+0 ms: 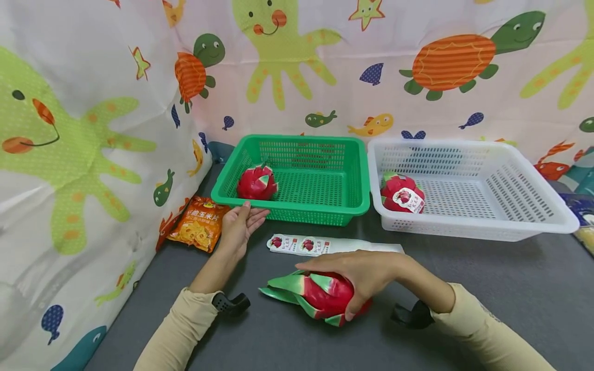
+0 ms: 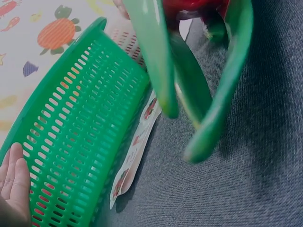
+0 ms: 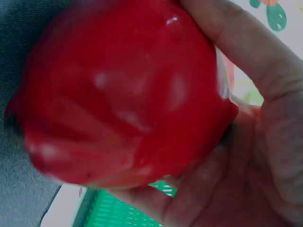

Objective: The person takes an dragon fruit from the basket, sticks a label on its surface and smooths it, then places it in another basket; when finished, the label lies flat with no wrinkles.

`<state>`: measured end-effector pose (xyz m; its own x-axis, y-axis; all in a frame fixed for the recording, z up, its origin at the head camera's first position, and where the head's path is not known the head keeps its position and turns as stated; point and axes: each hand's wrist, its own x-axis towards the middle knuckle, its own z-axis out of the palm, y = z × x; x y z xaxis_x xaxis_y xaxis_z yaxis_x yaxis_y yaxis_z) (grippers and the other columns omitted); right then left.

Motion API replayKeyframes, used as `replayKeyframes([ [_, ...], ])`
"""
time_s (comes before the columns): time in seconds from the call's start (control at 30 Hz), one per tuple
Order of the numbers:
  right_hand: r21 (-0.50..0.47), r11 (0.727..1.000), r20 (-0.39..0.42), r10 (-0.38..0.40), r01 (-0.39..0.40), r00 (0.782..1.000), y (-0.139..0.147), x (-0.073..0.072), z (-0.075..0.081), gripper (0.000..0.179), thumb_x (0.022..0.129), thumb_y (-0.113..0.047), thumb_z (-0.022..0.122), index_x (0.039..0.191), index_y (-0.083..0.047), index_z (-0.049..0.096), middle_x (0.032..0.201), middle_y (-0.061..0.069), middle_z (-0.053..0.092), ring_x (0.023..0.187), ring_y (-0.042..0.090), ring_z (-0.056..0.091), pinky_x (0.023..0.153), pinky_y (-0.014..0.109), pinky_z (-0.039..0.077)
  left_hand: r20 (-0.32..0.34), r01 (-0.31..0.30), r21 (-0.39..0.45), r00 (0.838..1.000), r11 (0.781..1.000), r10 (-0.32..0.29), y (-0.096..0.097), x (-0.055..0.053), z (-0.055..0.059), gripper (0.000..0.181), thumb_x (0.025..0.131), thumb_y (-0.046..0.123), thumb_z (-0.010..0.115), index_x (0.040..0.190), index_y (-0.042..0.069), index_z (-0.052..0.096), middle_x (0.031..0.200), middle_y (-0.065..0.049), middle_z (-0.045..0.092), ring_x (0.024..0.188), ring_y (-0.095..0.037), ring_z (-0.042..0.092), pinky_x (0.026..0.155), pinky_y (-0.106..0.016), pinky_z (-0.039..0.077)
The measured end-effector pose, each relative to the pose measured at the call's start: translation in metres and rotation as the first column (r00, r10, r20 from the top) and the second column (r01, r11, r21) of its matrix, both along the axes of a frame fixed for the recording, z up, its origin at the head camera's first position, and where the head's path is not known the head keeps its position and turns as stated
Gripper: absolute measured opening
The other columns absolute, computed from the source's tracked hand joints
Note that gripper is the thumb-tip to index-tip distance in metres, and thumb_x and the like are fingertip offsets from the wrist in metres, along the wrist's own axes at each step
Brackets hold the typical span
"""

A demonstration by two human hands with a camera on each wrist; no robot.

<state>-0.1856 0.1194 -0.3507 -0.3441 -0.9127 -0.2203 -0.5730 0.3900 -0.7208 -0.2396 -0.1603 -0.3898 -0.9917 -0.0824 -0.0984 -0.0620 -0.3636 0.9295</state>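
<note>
My right hand (image 1: pixel 349 282) grips a red dragon fruit (image 1: pixel 320 296) with green scales that lies on the dark grey table (image 1: pixel 487 288); up close the right wrist view fills with the fruit's red skin (image 3: pixel 118 94) and my curled fingers (image 3: pixel 246 61). The left hand (image 1: pixel 241 222) rests with straight fingers (image 2: pixel 14 179) against the front wall of the green basket (image 1: pixel 301 206), holding nothing. Inside that basket sits another dragon fruit (image 1: pixel 257 183). A third one with a label (image 1: pixel 401 194) lies in the white basket (image 1: pixel 473 226).
A strip of dragon-fruit stickers (image 1: pixel 325 245) lies on the table between the baskets and my hands. An orange snack packet (image 1: pixel 199 230) sits left of the green basket. A cartoon-printed cloth (image 1: pixel 93 154) walls the left and back.
</note>
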Motion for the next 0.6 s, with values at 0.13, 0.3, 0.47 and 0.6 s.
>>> replayKeyframes([
  [0.13,-0.001,1.000,0.027,-0.005,0.005,1.000,0.001,0.000,-0.002,0.104,0.063,-0.032,0.082,0.145,-0.034,0.018,0.141,-0.011,0.032,0.127,0.013,0.031,0.082,0.019,0.049,-0.011,0.026,-0.014,1.000,1.000,-0.026,-0.001,-0.001,0.001,0.025,0.098,0.026,0.042,0.104,0.002,0.049,0.084,0.000,0.070,0.084,-0.012,0.069,0.079,-0.026,0.053],
  [0.3,-0.124,0.990,0.160,-0.053,0.073,0.986,0.016,-0.012,-0.010,0.087,0.077,-0.036,0.070,0.147,-0.026,0.019,0.146,-0.001,0.030,0.132,0.024,0.029,0.088,0.026,0.049,0.009,0.046,-0.014,0.999,0.999,-0.046,-0.001,0.000,0.003,0.025,0.099,0.026,0.039,0.105,0.003,0.048,0.086,0.000,0.070,0.085,-0.012,0.069,0.087,-0.032,0.049],
  [0.47,-0.200,0.946,0.002,-0.259,0.255,0.966,0.033,-0.030,-0.021,0.038,0.091,-0.024,0.053,0.124,-0.005,0.055,0.113,0.009,0.063,0.098,0.021,0.059,0.075,0.028,0.053,0.016,0.078,-0.008,0.997,0.997,-0.078,-0.002,0.002,0.004,0.025,0.099,0.027,0.041,0.105,0.004,0.048,0.088,0.000,0.070,0.088,-0.013,0.068,0.087,-0.032,0.049],
  [0.6,-0.148,0.873,-0.300,-0.488,0.465,0.820,0.031,-0.034,-0.033,0.022,0.085,-0.021,0.064,0.098,-0.004,0.068,0.081,0.005,0.067,0.068,0.012,0.056,0.057,0.024,0.048,0.002,0.097,0.020,0.995,0.995,-0.097,-0.001,0.004,0.005,0.019,0.097,0.023,0.045,0.100,0.004,0.048,0.087,0.000,0.071,0.087,-0.013,0.069,0.085,-0.030,0.051],
])
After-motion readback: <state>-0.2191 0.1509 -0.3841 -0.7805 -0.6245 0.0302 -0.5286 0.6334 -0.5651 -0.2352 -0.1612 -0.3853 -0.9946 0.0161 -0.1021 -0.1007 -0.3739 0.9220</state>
